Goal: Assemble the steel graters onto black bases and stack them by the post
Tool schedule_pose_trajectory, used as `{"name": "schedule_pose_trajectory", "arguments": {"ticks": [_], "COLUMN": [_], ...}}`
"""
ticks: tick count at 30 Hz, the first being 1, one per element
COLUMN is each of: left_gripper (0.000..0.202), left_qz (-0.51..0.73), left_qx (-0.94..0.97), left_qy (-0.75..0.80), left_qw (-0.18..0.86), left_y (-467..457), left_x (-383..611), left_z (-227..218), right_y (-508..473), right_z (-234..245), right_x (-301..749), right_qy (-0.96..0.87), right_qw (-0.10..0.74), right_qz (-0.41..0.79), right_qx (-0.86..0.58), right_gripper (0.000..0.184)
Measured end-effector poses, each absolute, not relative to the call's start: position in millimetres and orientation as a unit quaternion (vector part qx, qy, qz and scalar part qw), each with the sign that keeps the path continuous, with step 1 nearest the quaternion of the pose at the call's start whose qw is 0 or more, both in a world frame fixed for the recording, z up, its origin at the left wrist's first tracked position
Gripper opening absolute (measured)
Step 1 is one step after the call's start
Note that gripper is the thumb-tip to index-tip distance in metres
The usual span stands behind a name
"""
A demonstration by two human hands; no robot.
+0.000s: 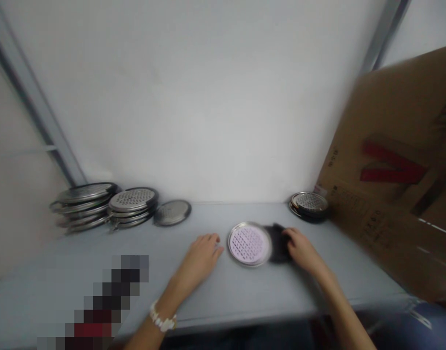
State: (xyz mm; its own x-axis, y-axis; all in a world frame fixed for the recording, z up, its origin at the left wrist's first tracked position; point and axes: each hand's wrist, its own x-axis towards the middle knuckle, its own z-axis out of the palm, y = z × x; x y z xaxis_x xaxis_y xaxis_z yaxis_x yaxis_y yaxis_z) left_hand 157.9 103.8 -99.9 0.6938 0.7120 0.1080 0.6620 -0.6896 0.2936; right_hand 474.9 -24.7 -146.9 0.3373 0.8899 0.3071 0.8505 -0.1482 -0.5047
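Observation:
A round metal perforated disc with a pale pink face lies flat on the grey table, between my two hands. My left hand rests on the table just left of the disc, fingers loosely curled, with nothing in it. My right hand sits just right of the disc, fingers bent over a dark, blurred object that touches the disc's right edge. I cannot make out what the dark thing is. A light bracelet is on my left wrist.
Stacks of similar metal perforated discs stand at the back left, with a single disc beside them. A small stack sits at the back right. A large cardboard box leans at the right. A white wall is behind.

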Motion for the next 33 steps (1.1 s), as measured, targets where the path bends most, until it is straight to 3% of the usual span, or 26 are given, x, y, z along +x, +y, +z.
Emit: {"name": "schedule_pose_trajectory", "arguments": {"ticks": [4,15,21,26,29,33], "left_gripper": [0.046,0.045,0.046,0.047,0.045,0.039], "left_qz": [0.130,0.099,0.105,0.116,0.127,0.137], "left_qx": [0.919,0.915,0.913,0.919,0.922,0.921], "left_qy": [0.337,0.371,0.372,0.347,0.333,0.334], "left_qw": [0.155,0.119,0.130,0.144,0.149,0.145], "left_y": [101,115,124,125,123,118], "left_x": [165,147,141,142,145,150], "left_z": [-108,-101,-101,-106,-105,-102], "right_y": [-23,-27,-25,-21,-22,-20], "right_z": [-144,-146,-128,-110,-105,-113], "right_x": [466,479,461,401,365,339], "right_qy": [-0.612,-0.572,-0.569,-0.648,-0.699,-0.717], "right_qw": [0.321,0.324,0.327,0.331,0.334,0.318], "right_qz": [0.036,-0.006,-0.049,0.004,0.095,0.139], "right_qx": [-0.722,-0.753,-0.753,-0.686,-0.626,-0.605], "right_gripper": [0.047,0.052,0.037,0.030,0.033,0.068]}}
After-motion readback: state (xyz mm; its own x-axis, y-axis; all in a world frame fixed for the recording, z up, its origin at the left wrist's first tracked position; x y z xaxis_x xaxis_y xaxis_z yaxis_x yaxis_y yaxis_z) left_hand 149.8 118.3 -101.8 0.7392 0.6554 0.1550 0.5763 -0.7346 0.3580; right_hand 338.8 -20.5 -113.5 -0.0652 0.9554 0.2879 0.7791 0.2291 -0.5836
